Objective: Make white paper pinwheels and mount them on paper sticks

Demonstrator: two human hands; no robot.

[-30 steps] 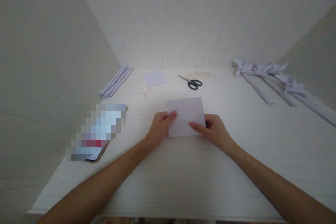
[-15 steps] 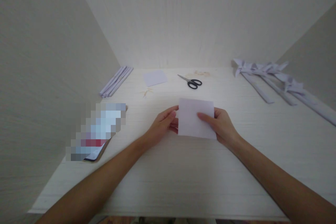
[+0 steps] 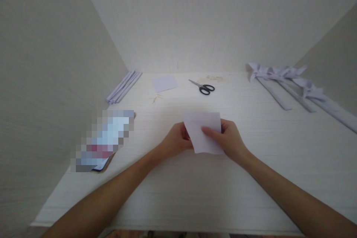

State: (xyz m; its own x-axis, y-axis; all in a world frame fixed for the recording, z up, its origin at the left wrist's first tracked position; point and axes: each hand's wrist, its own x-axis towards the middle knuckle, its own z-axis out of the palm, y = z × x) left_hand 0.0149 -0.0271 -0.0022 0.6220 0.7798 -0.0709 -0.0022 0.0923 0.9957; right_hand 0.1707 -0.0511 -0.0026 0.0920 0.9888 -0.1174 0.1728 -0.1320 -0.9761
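The right hand's thumb lies flat across the face of a small pale lilac rectangular sheet of paper [image 3: 203, 132], its other fingers curled behind the sheet's right edge, so the right hand [image 3: 228, 139] pinches the paper and holds it tilted up, seemingly just above the white wood-grain tabletop [image 3: 195, 193]. The left hand [image 3: 176, 142] meets the sheet's left edge with fingers bent in and closed on it, the fingertips hidden behind the paper. Both bare forearms run in from the lower corners, wrists low, and converge at the table's middle, where the sheet sits. Farther back lie one second flat lilac paper sheet [image 3: 164, 83], one pair of black-handled scissors [image 3: 203, 87], and a few thin tan sticks or bands [image 3: 156, 98], too small to count. At far left a bundle of folded lilac paper strips [image 3: 123, 86] rests against the left wall; at far right a cluster of folded lilac paper pieces with long stems [image 3: 290, 85] lies spread out, perhaps four. A blurred flat object on a brown board [image 3: 104, 139] sits left of the left hand. Nothing stands between the hands and these things.
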